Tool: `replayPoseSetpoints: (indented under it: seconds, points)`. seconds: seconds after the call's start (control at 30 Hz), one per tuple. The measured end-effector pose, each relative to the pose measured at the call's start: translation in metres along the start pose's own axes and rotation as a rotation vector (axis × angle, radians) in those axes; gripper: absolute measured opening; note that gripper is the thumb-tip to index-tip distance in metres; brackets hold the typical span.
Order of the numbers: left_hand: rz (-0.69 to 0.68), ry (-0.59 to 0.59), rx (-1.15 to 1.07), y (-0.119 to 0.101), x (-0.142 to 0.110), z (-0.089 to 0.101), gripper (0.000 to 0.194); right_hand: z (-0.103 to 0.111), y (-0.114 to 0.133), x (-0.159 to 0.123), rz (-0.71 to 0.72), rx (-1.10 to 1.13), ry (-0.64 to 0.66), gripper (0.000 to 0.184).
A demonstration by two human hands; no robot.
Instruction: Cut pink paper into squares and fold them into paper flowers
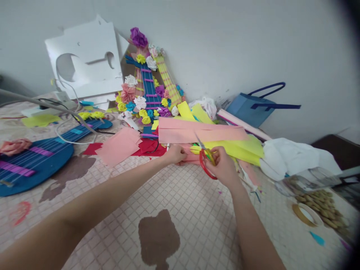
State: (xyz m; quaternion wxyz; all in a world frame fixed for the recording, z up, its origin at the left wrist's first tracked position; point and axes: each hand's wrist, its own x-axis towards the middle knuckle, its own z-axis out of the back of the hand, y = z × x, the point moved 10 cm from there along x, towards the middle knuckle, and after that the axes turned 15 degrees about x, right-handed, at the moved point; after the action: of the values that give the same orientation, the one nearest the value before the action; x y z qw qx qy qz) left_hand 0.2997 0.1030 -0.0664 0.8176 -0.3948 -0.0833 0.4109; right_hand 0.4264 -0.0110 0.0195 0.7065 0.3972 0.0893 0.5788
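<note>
In my right hand is a pair of scissors with red and yellow handles, its blades pointing up and to the left. My left hand is closed at the edge of a piece of pink crepe paper, fingertips pinched on it. Just beyond both hands lies a long folded pink paper strip, over yellow paper strips. A stack of pink paper squares rests to the left of my left hand, partly over red paper.
At left lies a blue paper guitar; flower-covered guitars lean on the wall. A glue gun, a white cut-out board and cables stand behind. To the right are a blue bag, a tape roll and peanuts.
</note>
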Motion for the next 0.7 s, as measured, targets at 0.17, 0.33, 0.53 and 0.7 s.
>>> replayPoseSetpoints:
  seconds: [0.17, 0.33, 0.53, 0.7]
  points:
    - [-0.047, -0.032, 0.167, -0.004, -0.004, 0.002, 0.017, -0.038, 0.011, -0.01, 0.04, -0.174, 0.171, 0.03]
    - [-0.028, -0.14, 0.412, -0.014, -0.018, 0.015, 0.017, -0.057, 0.002, -0.016, 0.007, -0.267, 0.318, 0.032]
    - [-0.014, -0.267, 0.71, -0.024, -0.058, 0.032, 0.025, -0.051, 0.0, -0.014, 0.027, -0.275, 0.266, 0.025]
    - [-0.053, -0.255, 0.819, 0.0, -0.112, 0.051, 0.016, -0.044, 0.024, -0.013, 0.112, -0.066, 0.119, 0.015]
